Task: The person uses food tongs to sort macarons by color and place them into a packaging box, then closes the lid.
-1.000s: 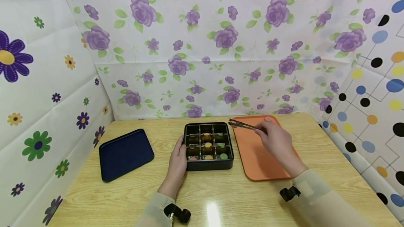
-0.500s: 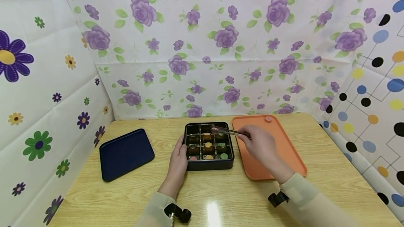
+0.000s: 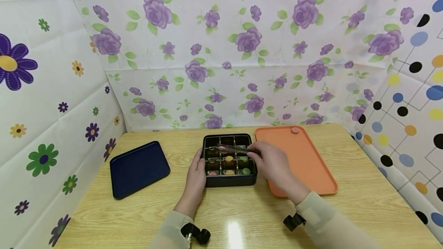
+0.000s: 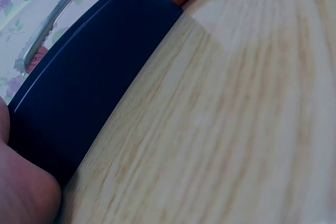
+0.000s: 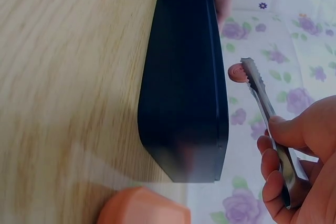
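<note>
A dark blue box (image 3: 230,181) with a clear divided insert stands mid-table, several compartments holding small round coloured pieces. My left hand (image 3: 195,174) lies along its left side, fingers against the wall. My right hand (image 3: 271,160) grips small metal tongs (image 3: 238,149), which reach leftward over the box. Between their serrated tips is a small round pink disc (image 5: 238,73), above the rim in the right wrist view. In the left wrist view the pink disc (image 4: 37,59) is partly behind the tongs (image 4: 44,30). Among the pieces inside are an orange disc (image 3: 229,159) and a green disc (image 3: 246,171).
An orange tray (image 3: 304,164) lies right of the box, with one pink disc (image 3: 295,130) near its back edge. On the left lies a dark blue tray (image 3: 140,170), set at an angle. Flowered cloth (image 3: 221,49) hangs behind the wooden table (image 3: 207,222).
My right hand has moved left from over the orange tray, carrying the tongs and pink disc across the back of the box toward its left column. My left hand stays at the box.
</note>
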A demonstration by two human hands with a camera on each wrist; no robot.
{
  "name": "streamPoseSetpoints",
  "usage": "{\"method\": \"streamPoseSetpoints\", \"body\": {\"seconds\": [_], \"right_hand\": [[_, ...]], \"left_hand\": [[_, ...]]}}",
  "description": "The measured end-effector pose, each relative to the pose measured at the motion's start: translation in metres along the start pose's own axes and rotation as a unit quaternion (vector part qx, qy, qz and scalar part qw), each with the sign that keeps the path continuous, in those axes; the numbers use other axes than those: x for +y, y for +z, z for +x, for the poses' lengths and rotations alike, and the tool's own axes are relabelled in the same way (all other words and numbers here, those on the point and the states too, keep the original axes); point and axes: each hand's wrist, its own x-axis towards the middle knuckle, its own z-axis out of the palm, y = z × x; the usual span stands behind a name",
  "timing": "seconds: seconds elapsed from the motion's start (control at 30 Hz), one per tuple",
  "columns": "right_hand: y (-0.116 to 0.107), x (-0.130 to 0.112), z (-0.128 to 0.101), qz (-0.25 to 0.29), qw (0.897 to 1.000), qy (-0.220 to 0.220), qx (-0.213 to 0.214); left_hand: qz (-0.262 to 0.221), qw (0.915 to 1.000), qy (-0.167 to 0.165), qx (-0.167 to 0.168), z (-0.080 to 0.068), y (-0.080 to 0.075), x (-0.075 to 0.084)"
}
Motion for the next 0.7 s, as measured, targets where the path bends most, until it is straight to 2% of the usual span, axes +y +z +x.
{"method": "streamPoseSetpoints", "body": {"seconds": [0.33,0.7], "right_hand": [[0.008,-0.01,-0.001,0.002,1.0,-0.004,-0.007],[0.018,-0.01,0.001,0.001,1.0,-0.003,-0.015]], "left_hand": [[-0.002,1.0,0.0,0.002,0.001,0.001,0.0],[-0.011,0.9999,0.005,-0.001,0.001,0.001,0.0]]}}
